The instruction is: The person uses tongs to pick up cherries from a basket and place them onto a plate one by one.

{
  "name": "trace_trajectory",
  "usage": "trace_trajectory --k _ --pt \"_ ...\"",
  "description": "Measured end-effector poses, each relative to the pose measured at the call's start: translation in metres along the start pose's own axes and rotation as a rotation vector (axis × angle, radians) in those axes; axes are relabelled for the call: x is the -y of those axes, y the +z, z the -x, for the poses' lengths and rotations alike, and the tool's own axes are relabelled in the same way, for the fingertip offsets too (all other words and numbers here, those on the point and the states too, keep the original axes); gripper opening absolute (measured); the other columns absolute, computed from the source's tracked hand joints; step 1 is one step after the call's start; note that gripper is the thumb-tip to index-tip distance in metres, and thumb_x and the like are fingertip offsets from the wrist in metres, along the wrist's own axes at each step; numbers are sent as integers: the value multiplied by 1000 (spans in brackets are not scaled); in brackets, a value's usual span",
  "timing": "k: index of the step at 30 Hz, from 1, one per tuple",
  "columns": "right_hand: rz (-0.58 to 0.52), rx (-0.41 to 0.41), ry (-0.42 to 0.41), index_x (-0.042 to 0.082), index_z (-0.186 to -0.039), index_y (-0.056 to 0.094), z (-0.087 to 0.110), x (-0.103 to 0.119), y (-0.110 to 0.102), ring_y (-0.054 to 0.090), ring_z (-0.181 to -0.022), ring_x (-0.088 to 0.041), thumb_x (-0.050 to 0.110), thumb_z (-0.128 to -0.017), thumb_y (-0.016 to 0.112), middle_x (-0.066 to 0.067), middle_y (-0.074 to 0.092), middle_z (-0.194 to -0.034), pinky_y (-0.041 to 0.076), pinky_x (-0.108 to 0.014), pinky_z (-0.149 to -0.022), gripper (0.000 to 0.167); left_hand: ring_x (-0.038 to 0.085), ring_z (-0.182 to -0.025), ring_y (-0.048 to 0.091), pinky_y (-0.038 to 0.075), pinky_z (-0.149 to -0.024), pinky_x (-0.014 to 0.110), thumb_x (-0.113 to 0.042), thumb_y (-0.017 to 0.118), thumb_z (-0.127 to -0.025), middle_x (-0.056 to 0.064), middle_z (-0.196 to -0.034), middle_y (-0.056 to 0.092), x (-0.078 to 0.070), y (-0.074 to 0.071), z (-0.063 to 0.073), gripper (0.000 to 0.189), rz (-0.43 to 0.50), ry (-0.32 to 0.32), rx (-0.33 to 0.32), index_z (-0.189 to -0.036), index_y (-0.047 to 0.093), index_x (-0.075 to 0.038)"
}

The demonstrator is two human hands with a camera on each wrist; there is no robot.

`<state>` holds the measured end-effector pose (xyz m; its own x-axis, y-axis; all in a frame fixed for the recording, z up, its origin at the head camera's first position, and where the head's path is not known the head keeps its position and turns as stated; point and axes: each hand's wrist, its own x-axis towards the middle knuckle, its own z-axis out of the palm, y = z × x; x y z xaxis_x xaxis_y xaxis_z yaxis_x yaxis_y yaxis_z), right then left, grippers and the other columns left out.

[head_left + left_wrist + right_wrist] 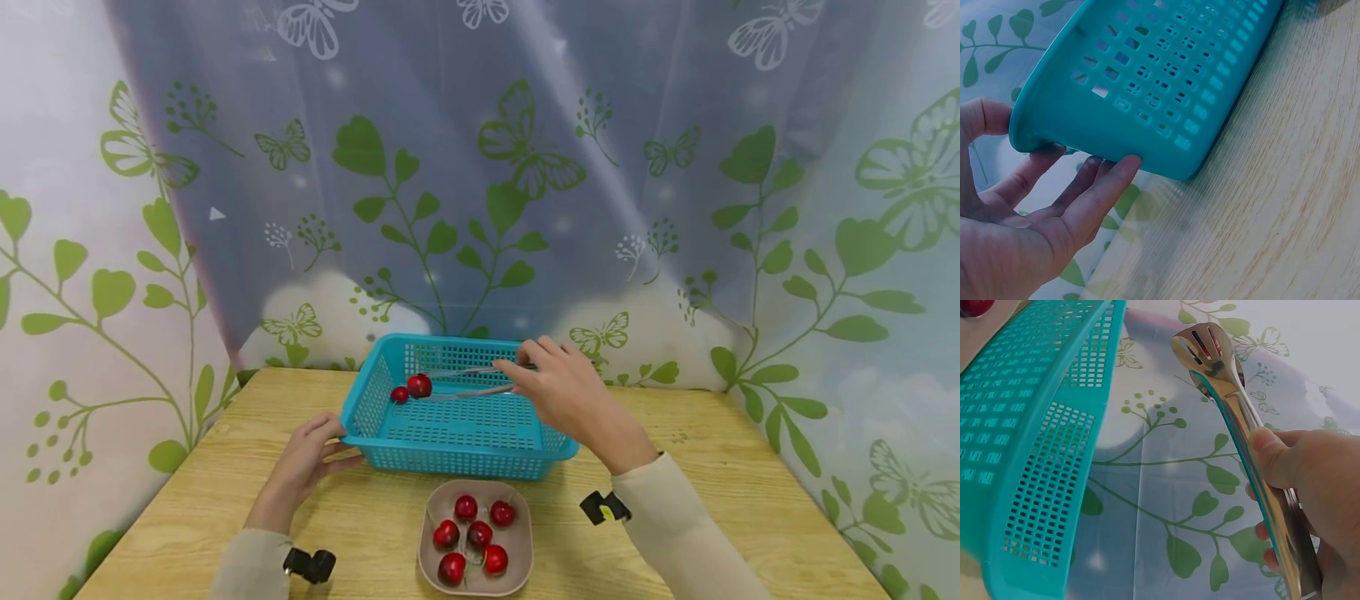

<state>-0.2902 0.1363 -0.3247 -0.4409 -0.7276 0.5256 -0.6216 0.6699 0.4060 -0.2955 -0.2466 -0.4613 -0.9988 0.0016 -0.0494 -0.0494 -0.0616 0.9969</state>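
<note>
A blue-green plastic basket point(461, 454) with perforated walls stands on the table. My left hand point(306, 457) grips its left end, with the thumb at the rim and the fingers beneath the rim's edge point(1044, 140). My right hand point(566, 392) holds metal tongs point(480, 392) over the basket, pointing left. At the tongs' tips is a red cherry point(419, 385); a second cherry point(400, 394) shows just beside it, at the basket's left end. From the right wrist, the tongs' slotted head point(1207, 350) shows red through its slots, and my right hand point(1329, 494) wraps the handles.
A pinkish square dish point(427, 575) with several cherries point(480, 533) sits in front of the basket on the wood-grain table point(637, 533). Behind the table hangs a curtain point(465, 250) printed with leaves and butterflies.
</note>
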Motion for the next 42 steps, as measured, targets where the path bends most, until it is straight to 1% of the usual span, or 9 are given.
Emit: trace_trajectory --k 5,10,17,21,25,31,38,41,42 --pt "-8 -29 -4 24 -134 69 7 1 -2 58 -92 -21 25 -91 78 0 67 -106 54 -33 -71 44 22 -99 69 62 -98 53 -17 51 -104 8 -113 58 -1 0 0 14 8 1 5 -96 59 -8" --pt "-19 -32 8 24 -135 69 14 2 -2 54 -88 -19 23 -91 79 0 67 -104 48 -31 -68 46 21 -98 68 62 -98 53 -16 51 -103 6 -111 58 -1 0 0 14 0 -1 1 -96 59 -8" --pt "-45 -36 1 25 -136 69 24 4 -1 52 -85 -18 21 -91 79 1 66 -101 47 -28 -67 46 21 -99 68 62 -98 53 -15 50 -103 5 -108 58 1 0 0 13 -2 -7 -3 -96 59 -8" --pt "-78 -41 14 26 -136 69 29 6 -2 49 -83 -17 20 -90 79 1 64 -101 39 -25 -61 47 21 -99 68 62 -98 53 -16 51 -103 5 -108 58 0 0 -1 14 -1 -5 -5 -94 59 -9" --pt "-104 -35 29 28 -137 68 36 9 -4 45 -80 -14 19 -89 81 3 62 -98 31 -22 -59 51 22 -100 68 63 -97 53 -15 50 -103 6 -109 57 0 0 -1 14 -2 -4 -4 -94 58 -9" --pt "-120 -34 27 30 -138 66 44 15 2 43 -78 -12 18 -85 84 3 61 -99 31 -22 -61 57 24 -101 68 63 -97 53 -15 50 -103 6 -109 57 0 0 0 13 -6 -9 -8 -93 57 -9" --pt "-109 -26 21 31 -136 68 53 21 4 41 -79 -12 19 -83 85 3 60 -99 29 -22 -63 57 22 -99 68 63 -96 52 -15 51 -102 7 -110 57 0 0 0 14 -1 -7 -3 -92 58 -9" --pt "-111 -17 22 33 -136 68 57 23 4 39 -78 -11 20 -83 85 4 59 -98 25 -21 -62 57 20 -98 69 62 -97 53 -16 50 -103 6 -109 58 0 -1 0 15 -1 0 11 -93 58 -8" --pt "-111 -15 20 33 -136 68 58 24 4 39 -77 -10 21 -83 85 4 59 -98 24 -21 -62 57 20 -97 69 63 -97 53 -15 51 -103 5 -108 59 0 -1 0 15 6 -1 3 -92 59 -8"
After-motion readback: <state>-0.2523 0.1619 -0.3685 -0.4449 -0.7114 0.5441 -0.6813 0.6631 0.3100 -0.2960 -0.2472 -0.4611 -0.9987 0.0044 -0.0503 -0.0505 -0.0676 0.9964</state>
